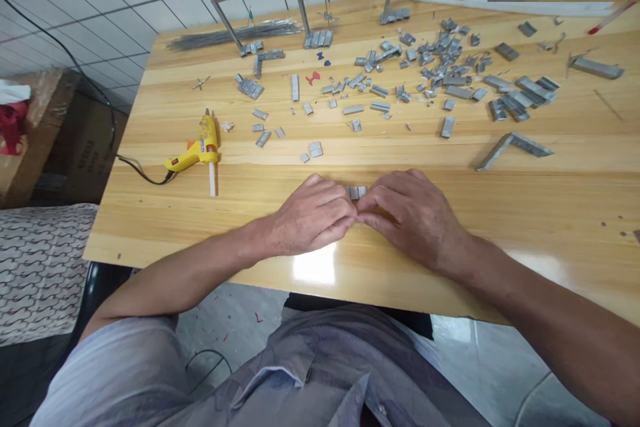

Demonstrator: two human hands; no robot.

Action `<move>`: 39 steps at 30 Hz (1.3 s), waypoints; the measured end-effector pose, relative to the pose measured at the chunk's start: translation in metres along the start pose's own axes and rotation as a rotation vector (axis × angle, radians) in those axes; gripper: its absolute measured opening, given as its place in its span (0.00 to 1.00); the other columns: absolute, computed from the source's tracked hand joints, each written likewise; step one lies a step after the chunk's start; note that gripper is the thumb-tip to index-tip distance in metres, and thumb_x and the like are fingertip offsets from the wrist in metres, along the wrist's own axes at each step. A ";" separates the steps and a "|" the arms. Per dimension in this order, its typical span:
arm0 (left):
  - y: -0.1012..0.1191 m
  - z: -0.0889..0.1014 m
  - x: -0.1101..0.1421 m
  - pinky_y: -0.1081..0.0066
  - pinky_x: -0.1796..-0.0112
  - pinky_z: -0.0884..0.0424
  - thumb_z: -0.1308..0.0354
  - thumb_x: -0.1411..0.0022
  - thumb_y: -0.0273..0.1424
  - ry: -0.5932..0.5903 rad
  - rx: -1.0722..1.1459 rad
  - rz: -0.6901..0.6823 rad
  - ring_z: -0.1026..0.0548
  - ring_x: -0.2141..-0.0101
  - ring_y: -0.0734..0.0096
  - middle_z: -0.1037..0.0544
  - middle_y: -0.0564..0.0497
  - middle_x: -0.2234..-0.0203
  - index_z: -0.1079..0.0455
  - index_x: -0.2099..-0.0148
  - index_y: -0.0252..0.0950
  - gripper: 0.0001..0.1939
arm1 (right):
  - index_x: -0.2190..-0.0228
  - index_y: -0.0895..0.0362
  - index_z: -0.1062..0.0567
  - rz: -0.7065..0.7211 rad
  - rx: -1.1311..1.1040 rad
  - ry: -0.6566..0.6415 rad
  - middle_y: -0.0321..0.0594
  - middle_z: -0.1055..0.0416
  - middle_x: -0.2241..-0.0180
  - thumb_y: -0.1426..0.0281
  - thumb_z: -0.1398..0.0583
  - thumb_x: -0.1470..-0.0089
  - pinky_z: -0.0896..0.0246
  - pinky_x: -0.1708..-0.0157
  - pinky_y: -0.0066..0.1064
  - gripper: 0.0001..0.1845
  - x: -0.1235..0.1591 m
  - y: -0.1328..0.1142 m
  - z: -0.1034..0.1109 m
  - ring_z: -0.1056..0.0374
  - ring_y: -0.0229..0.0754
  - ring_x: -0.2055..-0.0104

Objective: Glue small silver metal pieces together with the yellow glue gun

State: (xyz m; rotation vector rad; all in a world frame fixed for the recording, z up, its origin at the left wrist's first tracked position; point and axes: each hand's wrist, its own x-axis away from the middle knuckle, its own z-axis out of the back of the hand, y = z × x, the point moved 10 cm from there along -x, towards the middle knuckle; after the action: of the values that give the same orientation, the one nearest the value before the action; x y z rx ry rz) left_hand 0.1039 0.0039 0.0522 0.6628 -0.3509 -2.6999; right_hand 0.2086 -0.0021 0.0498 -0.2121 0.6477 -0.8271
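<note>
So, quick rundown of how things sat at that moment:

Staple block: a short grey block of staples (357, 192) lay on the wooden table (450, 167) near the front edge, right between the two hands, with only its top strip showing above the fingertips.

Left hand: the left hand (313, 217) was palm down on the table, fingers curled in toward the middle, tips pinching at the left end of the block.

Right hand: the right hand (413, 220) mirrored it from the other side, fingertips meeting the left ones just under the block.

Grip: both hands were closed down to a fingertip pinch on the same piece; how much of it each one actually had, I couldn't tell, since the fingers covered most of it.

Long axis: the block ran left to right, roughly parallel to the table edge, so each hand had one end.

Which hand was nearer: pretty much even, the block sat dead centre between them.

Other stuff: a yellow glue gun (197, 150) lay well off to the left with its cord trailing off the edge, and a big scatter of loose staple pieces (440, 63) was spread further back, well apart from the hands.
</note>
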 end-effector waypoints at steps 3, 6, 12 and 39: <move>0.002 -0.002 0.000 0.63 0.62 0.37 0.47 0.25 0.28 -0.001 -0.013 -0.010 0.26 0.67 0.67 0.21 0.51 0.68 0.34 0.60 0.40 0.06 | 0.65 0.54 0.24 -0.005 0.002 -0.002 0.40 0.21 0.66 0.62 0.40 0.27 0.43 0.60 0.38 0.14 0.000 0.000 -0.001 0.28 0.45 0.63; 0.006 0.003 0.000 0.63 0.63 0.37 0.46 0.28 0.27 0.066 -0.002 -0.028 0.26 0.68 0.66 0.21 0.52 0.68 0.35 0.59 0.41 0.04 | 0.65 0.54 0.23 -0.024 -0.024 0.011 0.40 0.21 0.66 0.63 0.40 0.28 0.42 0.60 0.38 0.12 -0.001 0.001 0.001 0.28 0.45 0.62; 0.000 0.014 0.001 0.64 0.63 0.36 0.43 0.31 0.25 0.168 0.063 0.041 0.26 0.68 0.68 0.23 0.54 0.70 0.36 0.58 0.41 0.06 | 0.64 0.53 0.23 -0.049 -0.064 0.046 0.39 0.20 0.66 0.65 0.37 0.30 0.40 0.60 0.38 0.08 -0.002 0.004 0.008 0.25 0.45 0.63; -0.034 0.027 0.012 0.64 0.60 0.29 0.41 0.30 0.24 0.258 0.090 0.286 0.25 0.64 0.68 0.22 0.53 0.67 0.34 0.57 0.40 0.06 | 0.70 0.50 0.31 -0.158 -0.079 0.025 0.37 0.25 0.73 0.73 0.41 0.35 0.37 0.65 0.39 0.11 -0.005 0.016 0.021 0.30 0.46 0.69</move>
State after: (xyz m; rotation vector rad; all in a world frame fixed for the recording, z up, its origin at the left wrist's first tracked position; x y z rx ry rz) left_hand 0.0715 0.0344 0.0597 0.9012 -0.4635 -2.3067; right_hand 0.2290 0.0110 0.0615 -0.3285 0.6945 -0.9581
